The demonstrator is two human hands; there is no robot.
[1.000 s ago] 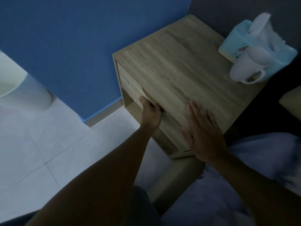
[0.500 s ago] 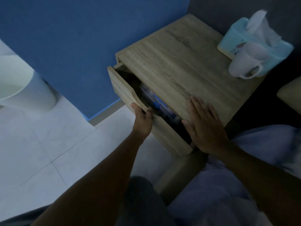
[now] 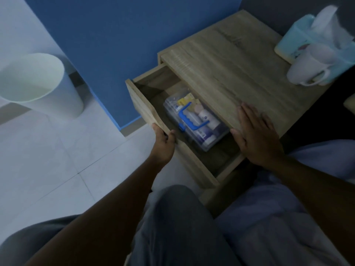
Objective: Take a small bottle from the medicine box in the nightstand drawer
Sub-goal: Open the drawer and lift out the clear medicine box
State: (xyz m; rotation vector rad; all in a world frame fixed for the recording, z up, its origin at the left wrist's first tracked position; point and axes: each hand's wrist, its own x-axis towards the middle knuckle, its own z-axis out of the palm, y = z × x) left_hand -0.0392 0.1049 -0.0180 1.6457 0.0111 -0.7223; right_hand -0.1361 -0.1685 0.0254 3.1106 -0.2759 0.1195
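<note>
Clear medicine box (image 3: 194,120) with blue handle lies in open drawer (image 3: 146,110), frame centre, bottles inside, lid on. Left hand (image 3: 163,144) clamps drawer front, just left of box. Right hand (image 3: 255,135) flat, fingers spread, on nightstand top (image 3: 230,70). Mug (image 3: 307,68), tissue box (image 3: 295,39) upper right; bin (image 3: 38,83) left.

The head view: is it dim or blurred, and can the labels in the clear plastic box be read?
Head view: dim and bluish overall; the white mug and light blue tissue box are smeared by motion blur; the clear plastic medicine box with blue handle is fairly sharp, but its labels are too small and dark to read.
</note>
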